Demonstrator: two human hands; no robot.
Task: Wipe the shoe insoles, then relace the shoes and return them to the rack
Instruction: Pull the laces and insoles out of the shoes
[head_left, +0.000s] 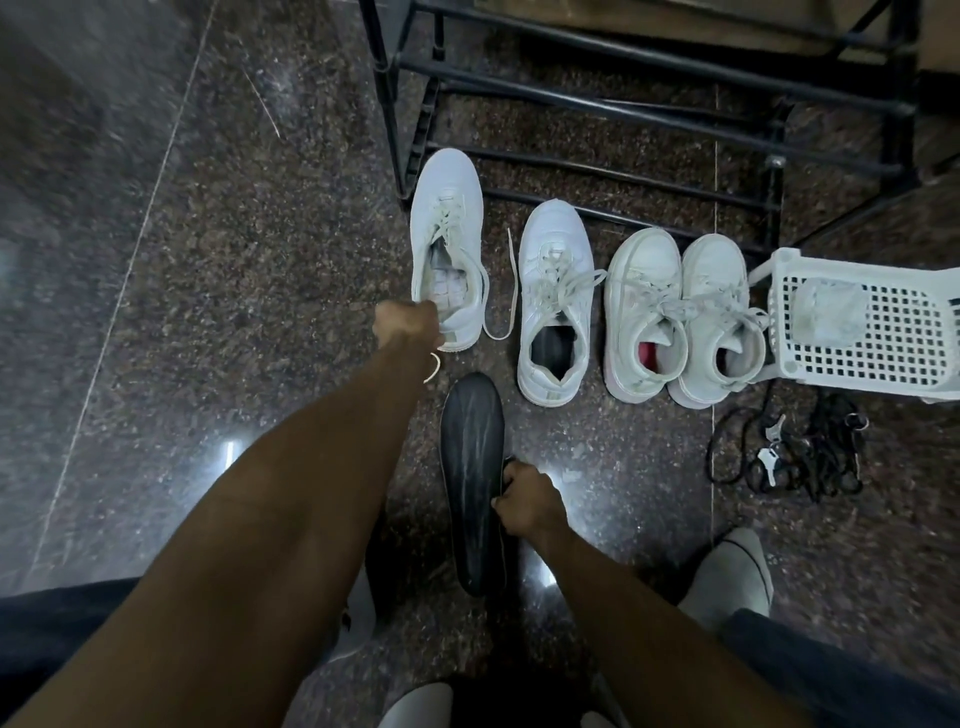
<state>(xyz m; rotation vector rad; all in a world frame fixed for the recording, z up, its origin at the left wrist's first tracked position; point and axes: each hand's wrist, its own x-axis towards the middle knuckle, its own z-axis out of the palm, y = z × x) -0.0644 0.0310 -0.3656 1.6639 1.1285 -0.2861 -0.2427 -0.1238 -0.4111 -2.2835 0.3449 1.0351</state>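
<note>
The heel of the leftmost white shoe (448, 249) — at twelve o'clock — is gripped by the left hand (408, 325), fingers curled. A black insole (472, 478) at six o'clock is pinched by the right hand (527, 501). Three more shoes (644, 312) stand at two o'clock, before the rack (597, 104).

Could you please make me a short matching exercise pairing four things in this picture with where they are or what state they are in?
Things:
1. dark foam insole
2. leftmost white sneaker
3. white plastic lattice basket
4. bunch of keys on black cords

States:
A. gripped at the heel by the left hand
B. lying on its side
C. held by the right hand
D. on the floor before the basket

Pairs: 1-C, 2-A, 3-B, 4-D
</note>
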